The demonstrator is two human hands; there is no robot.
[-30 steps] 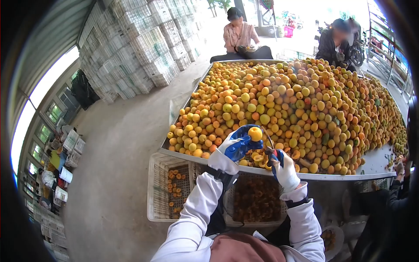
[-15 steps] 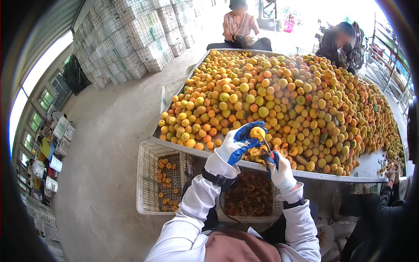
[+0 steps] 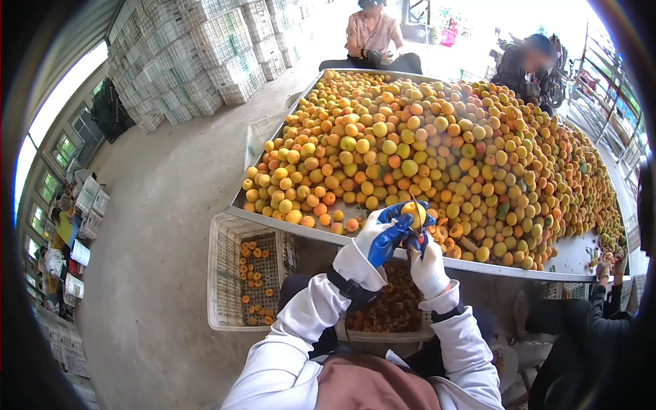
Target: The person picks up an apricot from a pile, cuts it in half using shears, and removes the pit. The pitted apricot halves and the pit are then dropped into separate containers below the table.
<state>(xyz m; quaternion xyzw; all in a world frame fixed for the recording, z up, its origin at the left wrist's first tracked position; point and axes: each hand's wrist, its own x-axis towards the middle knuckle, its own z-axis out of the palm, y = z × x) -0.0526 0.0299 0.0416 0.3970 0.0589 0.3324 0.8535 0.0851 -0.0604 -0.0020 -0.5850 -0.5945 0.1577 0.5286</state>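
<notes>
Above a crate (image 3: pixel 386 337) of cut fruit (image 3: pixel 389 311), the left hand (image 3: pixel 387 238) is closed round a yellow fruit (image 3: pixel 411 213), the right hand (image 3: pixel 428 264) clasps a thin-bladed tool (image 3: pixel 416 231) against it, and beyond lies a table (image 3: pixel 572 255) heaped with whole fruit (image 3: pixel 437 157)

One left hand (image 3: pixel 384 236) and one right hand (image 3: pixel 428 265) have one apricot (image 3: pixel 415 214) and one knife (image 3: pixel 414 200) at their fingers. Beyond the fingers, one metal-edged table (image 3: pixel 572 254) bears a heap of whole apricots (image 3: pixel 437 147) too many to count. Lower than the fingers are two plastic crates (image 3: pixel 220 273), one to their left, one nearly underneath. Past the fingers, across the table, are two seated people (image 3: pixel 372 34); far to their right, one co-worker (image 3: pixel 597 301) partly shows.
</notes>
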